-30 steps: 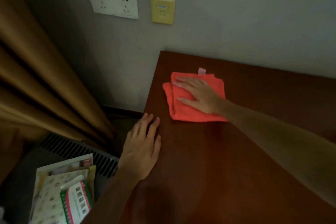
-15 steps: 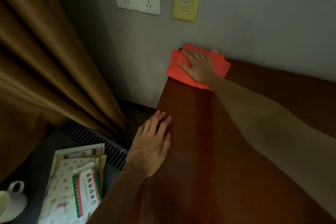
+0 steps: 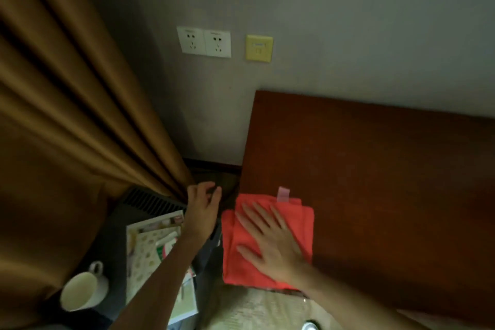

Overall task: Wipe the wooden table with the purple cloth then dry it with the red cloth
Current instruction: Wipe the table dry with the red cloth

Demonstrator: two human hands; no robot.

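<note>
1. Dim room with a grey wall (image 3: 348, 21) behind; on it a white double socket (image 3: 204, 42) and, just beside, a yellow plate (image 3: 259, 48)
2. Brown curtain (image 3: 67, 115) hanging in heavy folds down the left side, its lower edge near a dark slatted grille (image 3: 150, 199)
3. Dark reddish wooden table (image 3: 375, 169), pushed against the wall, filling the right half of the view
4. Off the table's left edge, lower down: a stack of patterned booklets (image 3: 150, 249) and a white cup (image 3: 80, 289), the cup well apart from the table
5. Red cloth (image 3: 305, 225), folded, lying at the table's near left corner, its left part reaching past the table's edge; a small pink loop (image 3: 283, 194) sticking out at its far side
6. Right hand (image 3: 267, 241) flat on the red cloth, fingers straight and spread, pressing it to the wood
7. Left hand (image 3: 203, 209) off the table, just left of the cloth, not touching it; fingers loosely curled near the curtain's hem, holding nothing visible
8. Hands near each other but apart
9. Hard to tell what the pale patterned surface (image 3: 257, 308) below the cloth is; blurred
10. Round shiny object (image 3: 310, 325) cut off by the bottom edge, not identifiable
11. Print on the booklets too small and dark to read; partly hidden by the left forearm
</note>
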